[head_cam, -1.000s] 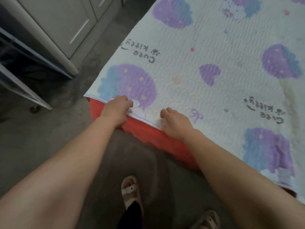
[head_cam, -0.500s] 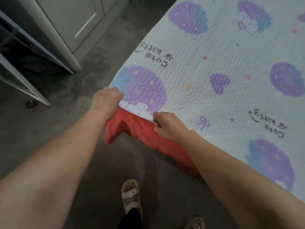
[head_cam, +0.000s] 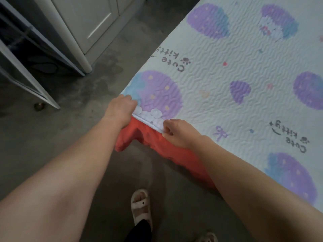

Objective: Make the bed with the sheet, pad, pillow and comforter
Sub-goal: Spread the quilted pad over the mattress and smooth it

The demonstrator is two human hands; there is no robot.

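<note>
A grey cabinet stands at far left across the bare concrete floor as a person squares up the corner of a bed. The left hand is curled closed over the corner of the printed pad, knuckles up, its fingertips tucked out of sight under the edge where the red sheet bunches and hangs loose toward the floor. Just to its right, the right hand pinches the pad's white piped hem between thumb and bent fingers, closed on the fabric. The pad lies flat and quilted across the bed top, running away to the upper right; the red sheet shows only as a band below the hem between and beneath the two hands. To do this step well, both hands likely need to draw the hem evenly toward the corner, keeping the pad's edge parallel with the bed side, then smooth the sagging sheet beneath so it does not droop. A sandalled foot stands below.
</note>
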